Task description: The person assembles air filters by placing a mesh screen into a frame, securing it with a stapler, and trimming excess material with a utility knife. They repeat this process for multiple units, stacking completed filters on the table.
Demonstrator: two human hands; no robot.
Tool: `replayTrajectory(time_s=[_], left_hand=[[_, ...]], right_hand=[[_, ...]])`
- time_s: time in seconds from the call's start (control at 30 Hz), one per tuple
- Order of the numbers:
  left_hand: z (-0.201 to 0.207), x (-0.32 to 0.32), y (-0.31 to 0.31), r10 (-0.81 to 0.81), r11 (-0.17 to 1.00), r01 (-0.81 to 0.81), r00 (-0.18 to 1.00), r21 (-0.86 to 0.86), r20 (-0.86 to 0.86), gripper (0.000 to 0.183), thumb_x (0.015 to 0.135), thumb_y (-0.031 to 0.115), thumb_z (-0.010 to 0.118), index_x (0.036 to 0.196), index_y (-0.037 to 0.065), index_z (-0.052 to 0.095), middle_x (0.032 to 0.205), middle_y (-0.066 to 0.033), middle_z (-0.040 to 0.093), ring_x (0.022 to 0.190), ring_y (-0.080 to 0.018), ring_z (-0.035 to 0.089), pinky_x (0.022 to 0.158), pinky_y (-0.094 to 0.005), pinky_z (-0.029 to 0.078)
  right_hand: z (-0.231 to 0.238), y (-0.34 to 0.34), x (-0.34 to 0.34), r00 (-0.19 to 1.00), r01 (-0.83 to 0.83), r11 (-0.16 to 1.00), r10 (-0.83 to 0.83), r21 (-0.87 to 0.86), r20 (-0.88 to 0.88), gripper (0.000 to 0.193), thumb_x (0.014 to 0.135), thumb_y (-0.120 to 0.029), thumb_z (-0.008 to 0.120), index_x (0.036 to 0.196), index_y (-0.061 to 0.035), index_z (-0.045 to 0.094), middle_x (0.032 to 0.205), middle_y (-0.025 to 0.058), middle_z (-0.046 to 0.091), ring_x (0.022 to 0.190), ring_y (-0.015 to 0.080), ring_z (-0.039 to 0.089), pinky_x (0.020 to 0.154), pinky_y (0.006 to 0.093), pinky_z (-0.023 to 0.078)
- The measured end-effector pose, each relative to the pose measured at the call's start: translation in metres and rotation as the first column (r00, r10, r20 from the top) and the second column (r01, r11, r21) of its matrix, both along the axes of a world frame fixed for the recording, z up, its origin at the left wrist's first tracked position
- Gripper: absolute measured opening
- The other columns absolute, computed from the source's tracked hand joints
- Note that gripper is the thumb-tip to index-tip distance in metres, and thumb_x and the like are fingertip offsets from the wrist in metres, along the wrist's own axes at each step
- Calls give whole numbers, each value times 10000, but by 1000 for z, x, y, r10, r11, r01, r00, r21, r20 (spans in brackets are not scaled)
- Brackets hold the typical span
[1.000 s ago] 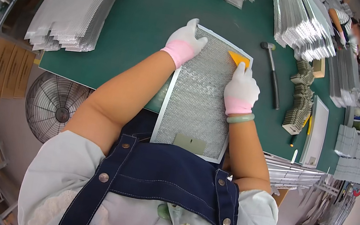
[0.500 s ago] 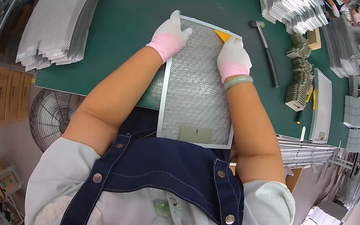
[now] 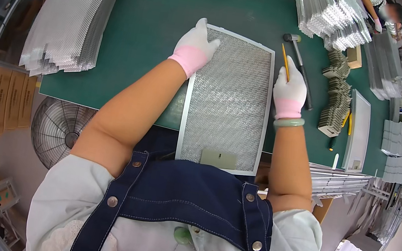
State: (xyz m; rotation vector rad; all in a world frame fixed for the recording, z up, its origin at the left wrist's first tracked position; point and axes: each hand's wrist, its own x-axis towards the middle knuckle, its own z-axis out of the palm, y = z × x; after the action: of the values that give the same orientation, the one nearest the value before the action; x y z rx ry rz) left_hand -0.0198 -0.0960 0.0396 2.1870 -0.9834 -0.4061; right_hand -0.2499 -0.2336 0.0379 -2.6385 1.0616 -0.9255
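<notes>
A framed metal mesh filter panel (image 3: 228,103) lies on the green table, its near end overhanging the front edge close to my apron. A small grey-beige plate (image 3: 218,159) sits on the panel's near end. At the far left corner, my left hand (image 3: 195,48), in a white and pink glove, grips the frame with the thumb over the mesh. My gloved right hand (image 3: 289,91) is just right of the panel, apart from it, closed on a flat yellow triangular piece (image 3: 285,63) now seen edge-on. Beyond that hand lies a hammer (image 3: 301,65) with a dark handle.
Mesh sheets are stacked on the table's left (image 3: 71,15) and back right (image 3: 329,14). A row of small grey-beige plates (image 3: 335,107) and another framed panel (image 3: 359,129) lie at the right. A floor fan (image 3: 59,129) stands below left. Another person (image 3: 381,15) is at the far right.
My right hand has moved off the panel's far right corner, to the right and nearer me, taking the yellow triangular piece along. My left hand keeps its grip. The view has shifted slightly.
</notes>
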Motion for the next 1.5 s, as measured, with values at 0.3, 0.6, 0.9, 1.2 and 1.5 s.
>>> replayTrajectory(time_s=[0.3,0.6,0.9,1.2,1.5], left_hand=[[-3,2,-1,-6,1000,6,1000,12,-3,721,894,326,657,1443,-37,362,1273,-297,589,1195,-412,577,1015,-427,463],[-10,28,15,-182,976,165,977,-142,-112,822,817,309,735,1453,-49,356,1312,-274,577,1216,-357,579,1040,-370,448],[-9,45,25,-299,952,272,925,-142,-235,886,785,298,740,1475,-63,318,1338,-252,571,1238,-303,569,1055,-329,428],[-10,48,19,-295,955,272,909,-118,-296,912,816,353,757,1489,-53,294,1363,-253,555,1258,-303,556,1062,-327,421],[-18,44,24,-390,900,270,847,-341,-361,822,811,249,729,1459,-62,331,1282,-259,607,1201,-315,600,1039,-337,445]], right_hand=[[5,-10,31,767,219,974,-204,-50,-608,361,958,-190,480,1313,-171,545,1040,114,643,921,309,687,753,448,558],[12,81,62,823,-50,989,-40,-142,-567,395,930,-157,503,1315,-81,544,868,133,656,660,305,681,627,443,552],[26,104,137,742,96,993,-25,70,-670,337,970,-170,456,1214,43,551,883,151,733,815,312,730,722,425,558],[19,85,177,689,140,979,12,150,-724,372,987,-226,415,1208,30,571,916,158,734,867,284,731,782,375,554],[59,92,113,645,-82,995,101,62,-757,399,958,-146,474,1331,-8,513,938,139,715,846,316,724,731,461,555]])
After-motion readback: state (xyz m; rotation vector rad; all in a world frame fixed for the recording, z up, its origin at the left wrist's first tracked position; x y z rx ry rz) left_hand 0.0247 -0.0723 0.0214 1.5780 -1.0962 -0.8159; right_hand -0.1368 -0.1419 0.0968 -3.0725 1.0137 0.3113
